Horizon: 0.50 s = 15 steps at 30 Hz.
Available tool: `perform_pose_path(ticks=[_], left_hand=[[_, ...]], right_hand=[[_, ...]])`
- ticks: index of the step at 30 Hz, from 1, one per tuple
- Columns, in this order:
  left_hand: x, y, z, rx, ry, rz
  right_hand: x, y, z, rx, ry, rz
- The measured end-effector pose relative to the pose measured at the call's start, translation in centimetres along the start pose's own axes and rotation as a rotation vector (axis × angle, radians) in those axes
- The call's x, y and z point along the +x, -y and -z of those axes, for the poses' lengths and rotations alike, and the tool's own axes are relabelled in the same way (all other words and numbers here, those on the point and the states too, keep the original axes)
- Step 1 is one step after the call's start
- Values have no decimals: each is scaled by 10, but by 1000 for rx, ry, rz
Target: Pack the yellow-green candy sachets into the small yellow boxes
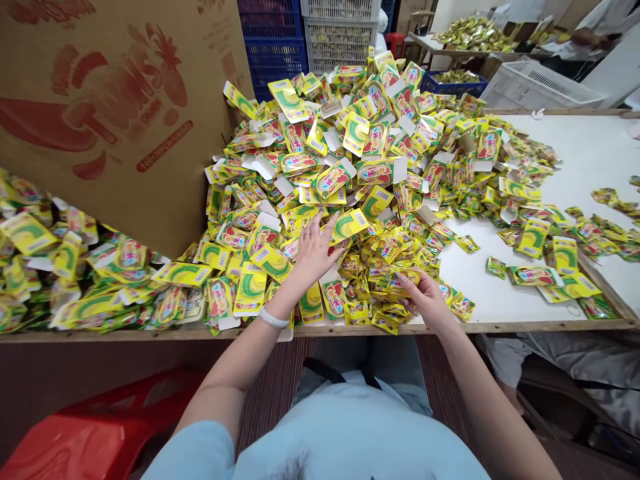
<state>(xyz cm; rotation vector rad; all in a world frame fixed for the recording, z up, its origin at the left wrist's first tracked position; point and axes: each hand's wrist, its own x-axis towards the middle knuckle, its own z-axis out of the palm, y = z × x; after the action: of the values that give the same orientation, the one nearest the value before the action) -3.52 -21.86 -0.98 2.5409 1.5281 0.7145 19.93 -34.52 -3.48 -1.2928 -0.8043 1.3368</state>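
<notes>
My left hand (pixel 316 248) reaches over the heap with its fingers spread. Its fingertips are right by a yellow-green carton (pixel 350 225); whether they touch it I cannot tell. My right hand (pixel 427 300) pinches a small yellow foil packet (pixel 411 275) between thumb and fingers, low over a pile of similar packets (pixel 383 250). Small printed cartons (pixel 334 179) are heaped high behind both hands, several with their white end flaps standing open. More flat yellow cartons (pixel 251 288) lie left of my left forearm.
A large brown cardboard box (pixel 115 87) leans over the heap on the left. The white table (pixel 470 267) has a wooden rim. Loose packets and cartons (pixel 565 257) lie to the right. Plastic crates (pixel 343 40) stand behind. A red stool (pixel 95 427) is at lower left; another person's arm (pixel 510 373) shows at right.
</notes>
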Motion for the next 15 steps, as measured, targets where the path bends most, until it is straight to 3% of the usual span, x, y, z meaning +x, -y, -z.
perform_pose_path(ticks=[4,7,11,15], left_hand=[[8,9,-8,40,-10,-28],[-1,9,4,-39,-112,-86],[-25,-4,29,-346,-141,-164],[-48,-26,36,-704,-33,-46]], right_hand=[[-4,2,1,28,50,-9],[-7,4,2,49,84,18],[-8,7,-1,107,122,48],[-9,6,-15,171,289,-57]])
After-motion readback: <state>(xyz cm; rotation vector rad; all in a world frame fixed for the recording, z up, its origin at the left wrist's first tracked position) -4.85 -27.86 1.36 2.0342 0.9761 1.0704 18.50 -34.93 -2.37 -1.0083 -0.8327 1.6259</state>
